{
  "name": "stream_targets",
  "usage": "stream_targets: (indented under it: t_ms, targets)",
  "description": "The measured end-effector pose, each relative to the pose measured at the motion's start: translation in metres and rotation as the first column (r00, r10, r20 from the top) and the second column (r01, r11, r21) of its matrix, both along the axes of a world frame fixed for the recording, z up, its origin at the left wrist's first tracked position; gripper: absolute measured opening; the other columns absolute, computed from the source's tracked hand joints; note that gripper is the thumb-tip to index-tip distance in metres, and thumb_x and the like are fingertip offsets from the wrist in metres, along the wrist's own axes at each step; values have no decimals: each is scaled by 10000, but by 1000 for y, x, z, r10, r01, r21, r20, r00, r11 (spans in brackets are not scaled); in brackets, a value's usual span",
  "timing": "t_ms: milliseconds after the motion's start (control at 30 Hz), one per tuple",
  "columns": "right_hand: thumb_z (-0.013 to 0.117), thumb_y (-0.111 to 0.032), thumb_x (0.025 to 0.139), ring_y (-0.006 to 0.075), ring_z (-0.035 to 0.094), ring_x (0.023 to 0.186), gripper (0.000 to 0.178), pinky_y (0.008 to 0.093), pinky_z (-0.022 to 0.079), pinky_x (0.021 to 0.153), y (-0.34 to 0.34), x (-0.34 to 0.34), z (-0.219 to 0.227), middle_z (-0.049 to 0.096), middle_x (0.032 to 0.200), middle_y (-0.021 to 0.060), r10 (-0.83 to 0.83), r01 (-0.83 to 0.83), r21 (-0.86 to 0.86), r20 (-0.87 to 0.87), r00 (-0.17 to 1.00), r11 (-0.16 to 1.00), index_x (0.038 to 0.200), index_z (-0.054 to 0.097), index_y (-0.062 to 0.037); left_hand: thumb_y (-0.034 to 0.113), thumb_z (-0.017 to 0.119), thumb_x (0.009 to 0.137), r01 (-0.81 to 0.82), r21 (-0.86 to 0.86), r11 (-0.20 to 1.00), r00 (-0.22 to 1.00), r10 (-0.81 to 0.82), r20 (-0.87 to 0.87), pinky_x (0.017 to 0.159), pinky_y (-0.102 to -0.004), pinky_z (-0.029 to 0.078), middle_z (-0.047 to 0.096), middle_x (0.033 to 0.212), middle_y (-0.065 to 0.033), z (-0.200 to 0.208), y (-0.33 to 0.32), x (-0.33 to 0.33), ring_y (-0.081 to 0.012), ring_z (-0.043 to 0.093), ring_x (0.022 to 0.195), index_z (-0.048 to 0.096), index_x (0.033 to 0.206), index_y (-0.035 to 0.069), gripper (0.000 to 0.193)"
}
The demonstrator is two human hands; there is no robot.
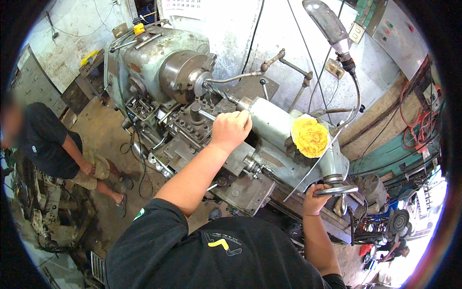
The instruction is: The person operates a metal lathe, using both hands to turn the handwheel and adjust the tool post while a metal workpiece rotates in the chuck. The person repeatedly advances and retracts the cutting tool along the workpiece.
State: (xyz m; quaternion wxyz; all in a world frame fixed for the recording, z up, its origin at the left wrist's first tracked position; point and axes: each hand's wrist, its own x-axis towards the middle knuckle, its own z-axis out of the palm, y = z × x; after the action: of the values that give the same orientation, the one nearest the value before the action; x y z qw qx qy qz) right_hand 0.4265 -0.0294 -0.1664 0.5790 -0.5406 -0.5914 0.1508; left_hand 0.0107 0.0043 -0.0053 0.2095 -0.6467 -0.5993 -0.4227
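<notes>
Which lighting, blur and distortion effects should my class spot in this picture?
In the head view, glare washes out the lower-right edge; a black fisheye border surrounds the scene; the bystander has a blurred head; the handwheel and crumpled yellow item look fairly clear.

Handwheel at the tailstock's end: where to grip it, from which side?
I'd take the handwheel by its outer rim, coming from the operator's side, hand curled over the edge. The rim is round and stands out from the end of the tailstock, which should leave room to wrap it. The right hand holds its left edge this way.
</notes>
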Motion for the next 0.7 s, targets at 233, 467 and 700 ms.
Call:
stream_targets:
  t_ms: [233,467,700]
  targets:
    - [685,-6,918,140,524,767,486,295,473,783,-1,11,3,517,905,24,235,-231,-40,197,952,972,1286,369,-20,201,681,908,8,-1,1000,1000,-8,0,600,-448,508,642,675,-60,0,0,-1,-289,677,635,587,765,134,184]
    - [616,10,957,187,627,952,428,314,532,922,-34,14,28,613,1046,88,255,-259,-101,-48,966,961,1360,472,-9,222,665,931,24,-8,1000,1000,-23,11,592,-444,506,644,679,-80,1,-1,-2,-303,669,637,590,773,115,205]
    - [521,-332,1049,332,626,1188,406,458,567,1015,-45,76,160,662,1265,159,-341,-51,-431,-777,529,901,1237,616,15,218,675,927,32,4,999,999,-32,2,581,-444,505,640,672,-74,-1,0,-3,-298,669,629,589,773,120,202]
